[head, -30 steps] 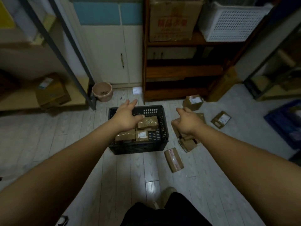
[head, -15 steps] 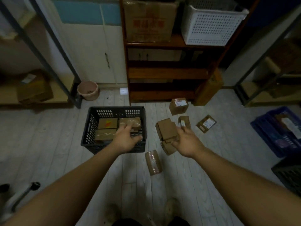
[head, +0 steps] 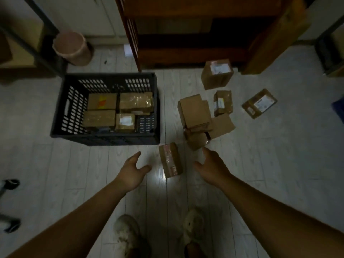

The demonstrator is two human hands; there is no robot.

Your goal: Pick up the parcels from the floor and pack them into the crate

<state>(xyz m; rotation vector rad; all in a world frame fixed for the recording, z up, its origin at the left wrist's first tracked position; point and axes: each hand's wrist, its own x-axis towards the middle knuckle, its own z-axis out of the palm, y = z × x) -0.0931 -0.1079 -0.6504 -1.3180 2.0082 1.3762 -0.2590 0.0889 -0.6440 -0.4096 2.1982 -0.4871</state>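
A black slotted crate stands on the pale floor and holds several brown cardboard parcels. A small taped parcel lies on the floor just in front of the crate's right corner. My left hand hovers to its left and my right hand to its right, both with fingers spread and holding nothing. Neither hand touches the parcel. A heap of plain brown boxes lies beyond my right hand, with more labelled parcels further back and right.
A dark wooden shelf unit stands behind the crate and parcels. A pink bin sits at the back left beside a metal rack leg. A flat cardboard piece leans at the shelf's right. My shoes are at the bottom.
The left hand has left the crate and the right hand has drawn back from the heap; both have come down on either side of the taped parcel. The view has tilted down.
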